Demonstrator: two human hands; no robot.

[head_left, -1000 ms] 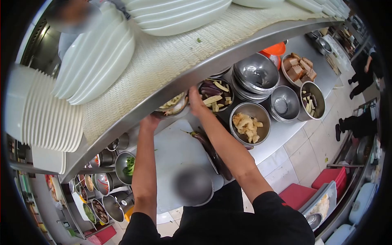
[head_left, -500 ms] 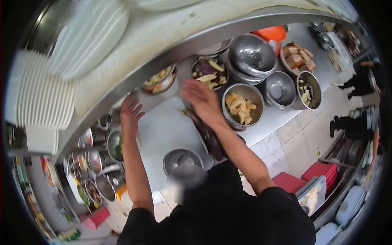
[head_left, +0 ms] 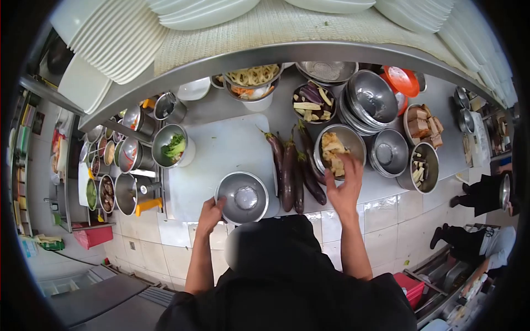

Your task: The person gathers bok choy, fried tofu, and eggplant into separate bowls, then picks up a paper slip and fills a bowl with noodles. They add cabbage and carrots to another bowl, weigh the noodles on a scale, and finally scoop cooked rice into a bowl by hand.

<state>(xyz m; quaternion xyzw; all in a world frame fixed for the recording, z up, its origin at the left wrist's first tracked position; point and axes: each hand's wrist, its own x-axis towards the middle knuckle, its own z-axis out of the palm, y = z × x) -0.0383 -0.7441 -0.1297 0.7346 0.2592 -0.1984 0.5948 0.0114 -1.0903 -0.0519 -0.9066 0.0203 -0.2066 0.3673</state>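
My left hand [head_left: 209, 215] grips the left rim of a metal bowl [head_left: 243, 193], which sits at the near edge of a white cutting board [head_left: 221, 149]. The bowl has nothing in it but shiny reflections. My right hand [head_left: 345, 187] hovers at the near rim of another metal bowl [head_left: 361, 148] that holds pale yellow chunks [head_left: 333, 144]. Its thumb and fingers are apart, the fingertips overlapping the chunks in this view. Between the two bowls lie several long purple eggplants [head_left: 288, 171], partly along the board's right edge.
A pot of green vegetables [head_left: 174, 148] stands at the board's left. Behind are a bowl of cut eggplant [head_left: 313, 105], noodles [head_left: 251, 74] and stacked metal bowls [head_left: 372, 96]. A plate-laden shelf [head_left: 287, 52] overhangs the counter. People [head_left: 483, 193] stand far right.
Both hands were raised over the board. My left hand has come down to the near metal bowl, and my right hand has moved to the bowl of yellow chunks. The view has turned.
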